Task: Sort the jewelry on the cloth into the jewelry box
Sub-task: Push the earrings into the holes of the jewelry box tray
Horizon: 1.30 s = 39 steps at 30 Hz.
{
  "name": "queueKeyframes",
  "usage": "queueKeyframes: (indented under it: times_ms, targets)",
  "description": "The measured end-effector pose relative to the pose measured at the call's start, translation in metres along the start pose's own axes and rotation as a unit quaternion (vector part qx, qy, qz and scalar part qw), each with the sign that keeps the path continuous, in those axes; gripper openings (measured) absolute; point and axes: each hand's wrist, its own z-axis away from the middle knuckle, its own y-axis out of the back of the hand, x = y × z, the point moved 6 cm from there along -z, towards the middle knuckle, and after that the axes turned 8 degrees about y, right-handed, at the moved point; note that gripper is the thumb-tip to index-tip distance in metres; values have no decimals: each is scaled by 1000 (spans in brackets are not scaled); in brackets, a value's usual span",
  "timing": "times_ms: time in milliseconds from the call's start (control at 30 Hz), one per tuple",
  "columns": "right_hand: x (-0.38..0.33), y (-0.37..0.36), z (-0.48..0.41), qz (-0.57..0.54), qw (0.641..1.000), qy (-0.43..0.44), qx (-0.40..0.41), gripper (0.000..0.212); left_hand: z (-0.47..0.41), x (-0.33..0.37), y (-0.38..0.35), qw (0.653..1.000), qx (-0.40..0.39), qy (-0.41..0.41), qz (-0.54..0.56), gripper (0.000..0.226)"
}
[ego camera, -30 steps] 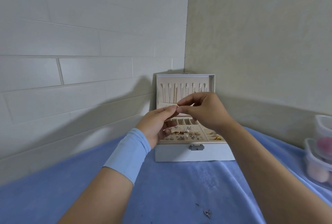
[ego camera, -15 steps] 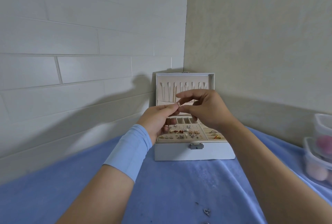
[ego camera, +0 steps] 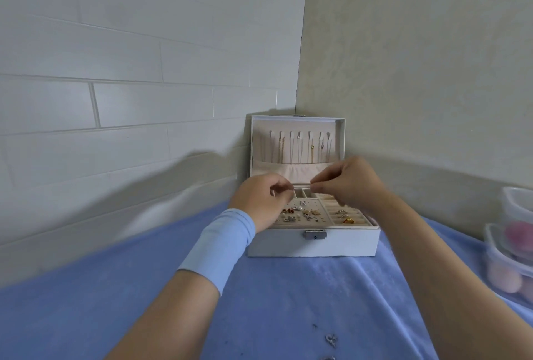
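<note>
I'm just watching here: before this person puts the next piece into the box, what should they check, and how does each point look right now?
1. Jewelry box lid open: ok, it stands upright against the wall.
2. Both hands over the tray: ok, left hand and right hand hover above it, fingertips apart.
3. A piece held in the fingers: cannot tell, anything pinched is too small to see.
4. Free space in the earring panel: ok, bare spots show among the earrings.
5. Ring rolls have room: ok, only a few rings sit there.
6. Cloth emptied: not ok, small pieces lie near the bottom edge.
</note>
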Motion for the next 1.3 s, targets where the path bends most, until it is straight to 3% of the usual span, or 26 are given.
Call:
queueKeyframes:
  times_ms: [167,467,600,767,1133,1300]
  targets:
    - [18,-9,-3,177,981,2,-74,10,-3,-3,-23,990,-58,-36,-121,28]
    - [11,-11,0,282,952,25,-120,20,3,-2,-44,972,-92,-67,-205,41]
    - [8,-12,1,312,942,43,-118,13,6,2,-49,961,-102,-68,-247,41]
    - [12,-12,0,292,942,31,-164,10,6,3,-49,961,-102,-62,-250,41]
    - [3,-7,11,243,961,31,-129,15,9,9,-42,969,-63,-78,-226,42]
    - [-19,-4,42,196,967,40,-160,19,36,28,-24,980,-28,-92,-171,16]
